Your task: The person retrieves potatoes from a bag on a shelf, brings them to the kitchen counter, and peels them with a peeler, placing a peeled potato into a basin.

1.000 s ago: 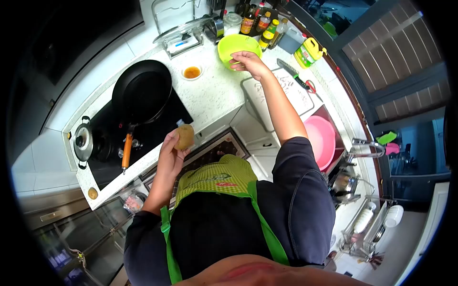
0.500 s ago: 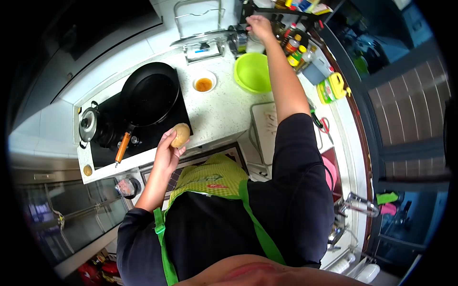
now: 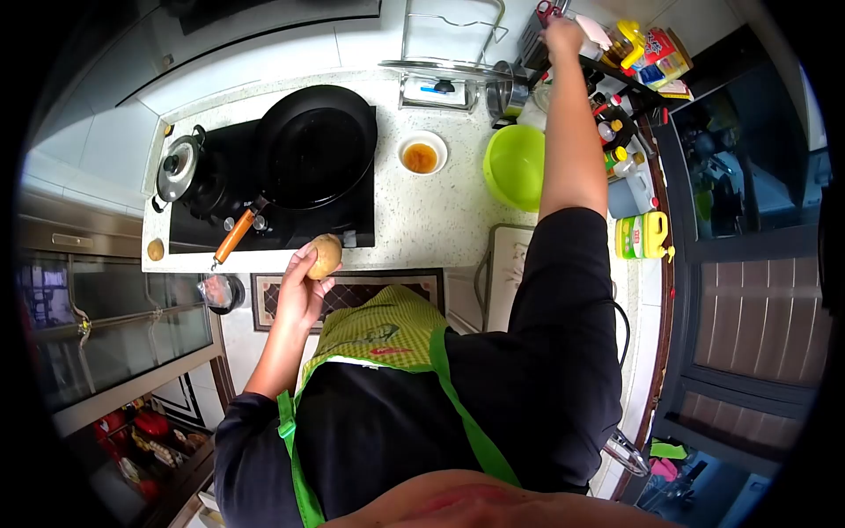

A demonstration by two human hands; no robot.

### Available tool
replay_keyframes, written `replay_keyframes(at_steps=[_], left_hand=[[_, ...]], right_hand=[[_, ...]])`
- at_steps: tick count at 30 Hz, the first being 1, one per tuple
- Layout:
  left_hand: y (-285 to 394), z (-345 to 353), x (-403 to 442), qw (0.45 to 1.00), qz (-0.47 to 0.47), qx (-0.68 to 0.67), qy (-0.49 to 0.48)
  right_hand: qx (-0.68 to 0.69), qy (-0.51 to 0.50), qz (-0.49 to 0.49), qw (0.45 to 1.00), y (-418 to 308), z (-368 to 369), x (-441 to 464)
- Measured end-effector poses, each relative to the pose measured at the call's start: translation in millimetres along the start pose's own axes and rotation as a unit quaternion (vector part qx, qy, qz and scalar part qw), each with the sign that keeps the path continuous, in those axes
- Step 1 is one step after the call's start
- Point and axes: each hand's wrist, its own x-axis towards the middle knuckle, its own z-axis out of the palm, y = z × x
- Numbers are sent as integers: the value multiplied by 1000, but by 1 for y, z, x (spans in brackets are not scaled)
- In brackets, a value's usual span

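Note:
My left hand (image 3: 304, 286) is wrapped round a brown potato (image 3: 325, 256), held in front of the counter's edge near the black hob. My right hand (image 3: 563, 37) reaches to the dark rack at the back, its fingers closed near a red-handled item (image 3: 547, 11); whether they grip it is too small to tell. Below that forearm sits a green bowl (image 3: 514, 167), partly covered by the arm. A small white bowl (image 3: 422, 153) with an orange-brown liquid stands to its left.
A black pan (image 3: 315, 145) with a wooden handle and a lidded pot (image 3: 180, 167) stand on the hob. Another potato (image 3: 156, 250) lies at the counter's left corner. Bottles, a yellow-green jug (image 3: 641, 236) and a cutting board (image 3: 508, 268) are on the right.
My right hand has moved from over the green bowl up to the rack at the back. My left hand still holds the potato. The view has turned.

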Motion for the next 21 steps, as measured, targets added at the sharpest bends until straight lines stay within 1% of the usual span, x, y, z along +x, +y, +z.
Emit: replay_keyframes(at_steps=[1, 3, 5, 6, 9, 10, 11, 12, 13, 14, 15, 17, 19, 21], left_hand=[[0, 0, 0, 1000, 4, 0, -3], [1, -1, -1, 1000, 1, -1, -6], [1, -3, -1, 1000, -2, -13, 10], [-1, -7, 0, 1000, -5, -16, 7], [-2, -7, 0, 1000, -15, -21, -5], [-4, -9, 1, 1000, -18, -22, -10], [-4, -9, 2, 1000, -20, -23, -6], [-5, -8, 1, 999, -16, -25, -32], [-6, -8, 1, 998, -12, -27, -58], [-7, -9, 0, 995, -6, -38, -89], [-7, -8, -1, 992, -3, -48, -118], [-4, -5, -6, 985, 1, -25, -173], [5, 2, -16, 974, -5, -3, -229], [14, 12, -24, 957, 16, 23, -288]], right_hand=[[186, 39, 50, 981, -17, -6, -8], [306, 41, 8, 951, -31, -24, 1], [372, 28, -25, 927, -24, -31, 18], [393, -4, -31, 919, -38, -45, 3], [385, -81, -33, 919, -60, -69, -36], [384, -83, -30, 919, -67, -77, -54], [350, -150, -49, 923, -74, -83, -72], [315, -218, -65, 922, -79, -87, -92], [291, -238, -42, 926, -88, -89, -116], [272, -285, -41, 918, -94, -92, -139], [254, -332, -39, 907, -97, -94, -161], [269, -410, -14, 872, -92, -87, -204], [310, -473, 7, 825, -94, -76, -258], [290, -551, 23, 782, -94, -66, -308]])
